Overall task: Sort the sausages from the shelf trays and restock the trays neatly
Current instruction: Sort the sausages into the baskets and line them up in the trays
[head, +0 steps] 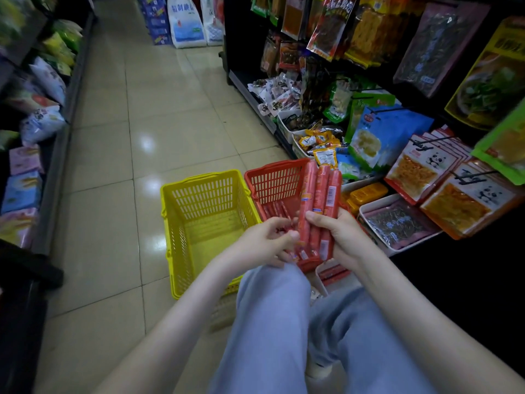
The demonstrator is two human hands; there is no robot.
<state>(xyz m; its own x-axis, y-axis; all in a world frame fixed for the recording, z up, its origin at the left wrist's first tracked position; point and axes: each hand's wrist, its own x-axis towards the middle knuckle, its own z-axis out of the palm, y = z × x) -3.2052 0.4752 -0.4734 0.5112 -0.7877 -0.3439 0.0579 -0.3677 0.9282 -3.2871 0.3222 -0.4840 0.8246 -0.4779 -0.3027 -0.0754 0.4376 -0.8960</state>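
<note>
**Right hand** (338, 234): grip closed round the lower half of a bundle of long red-wrapped sausages (321, 200), held upright above the baskets. One sausage carries a white barcode label; the others have yellow and blue bands, print too small to read.

**Left hand** (267, 240): fingers curled, thumb pressed to the leftmost sausage of the same bundle, grip narrow.

**Red slotted plastic basket** (272, 172): on the floor behind the hands, with more red sausages lying inside.

**Yellow slotted plastic basket** (199, 177): touching the red one, on its left.

**White shelf tray** (366, 211): right of the hands, holding dark speckled packets.

**Orange snack packets with a panda drawing** (426, 166): hung on pegs above the tray.

**White sacks with blue Chinese print** (186, 21): at the aisle's far end, lettering blurred.

**Glossy beige tiled floor** (113, 137).
</note>
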